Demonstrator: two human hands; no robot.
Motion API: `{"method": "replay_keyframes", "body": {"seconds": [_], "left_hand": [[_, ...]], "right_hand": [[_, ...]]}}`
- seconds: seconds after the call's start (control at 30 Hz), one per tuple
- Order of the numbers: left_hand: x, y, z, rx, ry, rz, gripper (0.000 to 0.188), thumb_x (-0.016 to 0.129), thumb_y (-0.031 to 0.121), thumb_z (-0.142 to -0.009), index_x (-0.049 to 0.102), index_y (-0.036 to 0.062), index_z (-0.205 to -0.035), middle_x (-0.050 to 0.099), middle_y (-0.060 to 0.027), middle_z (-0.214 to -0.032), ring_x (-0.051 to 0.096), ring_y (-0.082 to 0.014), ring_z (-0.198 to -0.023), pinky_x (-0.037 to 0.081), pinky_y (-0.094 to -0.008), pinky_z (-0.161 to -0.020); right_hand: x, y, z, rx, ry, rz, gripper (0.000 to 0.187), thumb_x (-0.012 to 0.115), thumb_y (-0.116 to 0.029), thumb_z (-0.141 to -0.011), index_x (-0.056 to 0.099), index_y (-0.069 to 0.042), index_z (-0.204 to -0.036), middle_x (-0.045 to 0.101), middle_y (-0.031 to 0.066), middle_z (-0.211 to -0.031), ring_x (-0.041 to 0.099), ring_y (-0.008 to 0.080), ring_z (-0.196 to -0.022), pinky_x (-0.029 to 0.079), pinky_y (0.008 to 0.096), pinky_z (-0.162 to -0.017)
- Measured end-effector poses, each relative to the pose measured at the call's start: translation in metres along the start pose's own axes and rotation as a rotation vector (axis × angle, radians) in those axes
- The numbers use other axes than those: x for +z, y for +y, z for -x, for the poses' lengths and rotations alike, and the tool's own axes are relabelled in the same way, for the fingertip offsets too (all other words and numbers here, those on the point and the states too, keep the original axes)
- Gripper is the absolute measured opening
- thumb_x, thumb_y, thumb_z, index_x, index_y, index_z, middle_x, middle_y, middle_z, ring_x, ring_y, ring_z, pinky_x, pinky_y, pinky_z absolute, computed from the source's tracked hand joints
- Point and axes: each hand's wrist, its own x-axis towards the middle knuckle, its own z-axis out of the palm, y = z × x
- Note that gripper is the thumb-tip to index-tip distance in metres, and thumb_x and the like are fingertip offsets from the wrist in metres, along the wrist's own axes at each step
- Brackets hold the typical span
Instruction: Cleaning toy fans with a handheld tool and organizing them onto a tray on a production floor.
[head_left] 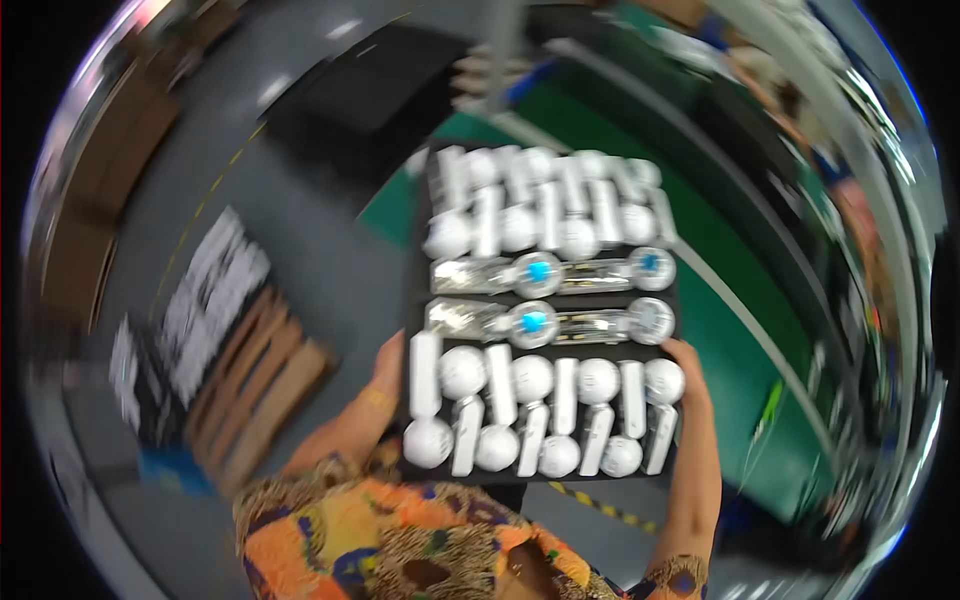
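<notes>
A black tray is held level in front of my body, with my two hands at its opposite sides. My left hand grips the left edge, its fingers mostly hidden by the tray. On the right edge my right hand is closed in the same way, fingers largely out of sight underneath. Rows of white parts with round heads and straight handles fill the far and near ends. Across the middle lie two rows of clear-looking parts with round ends, some showing blue discs.
A green-topped table stretches along the right, with a bright green slim object on it. Left is a wooden pallet beside white-and-black stacks. Ahead sits a large black bulk. Cardboard boxes line the far left.
</notes>
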Motion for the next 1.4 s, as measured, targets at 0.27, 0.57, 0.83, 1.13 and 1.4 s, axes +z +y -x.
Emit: {"method": "replay_keyframes", "body": {"seconds": [0.27,0.57,0.83,1.13,1.4], "left_hand": [[0.067,-0.004,-0.002,0.014,-0.326,0.070,0.028,0.046,0.022,-0.092,0.062,0.0051,-0.108,0.063,-0.0060,-0.084,0.059,-0.0124,-0.070,0.048,-0.0269,-0.064],[0.131,-0.055,0.047,-0.022,-0.197,0.301,0.034,0.047,0.023,-0.093,0.052,0.0053,-0.121,0.061,-0.0067,-0.098,0.058,-0.0130,-0.081,0.049,-0.0278,-0.071],[0.167,-0.117,0.058,0.019,-0.179,0.446,0.051,0.047,0.031,-0.095,0.028,0.0182,-0.141,0.049,-0.0072,-0.123,0.050,-0.0176,-0.107,0.043,-0.0312,-0.088],[0.201,-0.133,0.073,-0.151,-0.146,0.247,0.061,0.039,0.041,-0.096,0.011,0.0220,-0.147,0.019,-0.0093,-0.150,0.020,-0.0236,-0.137,0.021,-0.0344,-0.109],[0.216,-0.125,0.036,-0.322,-0.280,0.007,0.078,0.040,0.054,-0.092,-0.006,0.0226,-0.146,0.006,-0.0099,-0.153,0.011,-0.0280,-0.140,0.018,-0.0479,-0.109]], "right_hand": [[-0.060,0.004,0.015,0.053,0.140,-0.039,0.030,0.060,-0.028,-0.078,0.064,-0.003,-0.095,0.063,0.0050,-0.082,0.059,0.0178,-0.070,0.048,0.0310,-0.066],[-0.148,-0.016,-0.055,0.047,0.042,0.191,0.032,0.059,-0.030,-0.079,0.065,-0.004,-0.098,0.064,0.0055,-0.088,0.061,0.0176,-0.075,0.048,0.0322,-0.067],[-0.200,-0.013,-0.127,0.064,-0.027,0.291,0.037,0.059,-0.032,-0.080,0.064,-0.005,-0.104,0.063,0.0084,-0.096,0.062,0.0212,-0.080,0.049,0.0343,-0.070],[-0.192,-0.081,-0.112,-0.146,0.181,0.966,0.043,0.056,-0.020,-0.082,0.056,0.004,-0.117,0.064,0.0157,-0.106,0.060,0.0206,-0.098,0.043,0.0322,-0.086],[-0.171,-0.086,-0.127,-0.332,0.451,1.179,0.039,0.054,-0.012,-0.080,0.057,0.003,-0.116,0.064,0.0171,-0.108,0.059,0.0289,-0.104,0.044,0.0353,-0.090]]}}
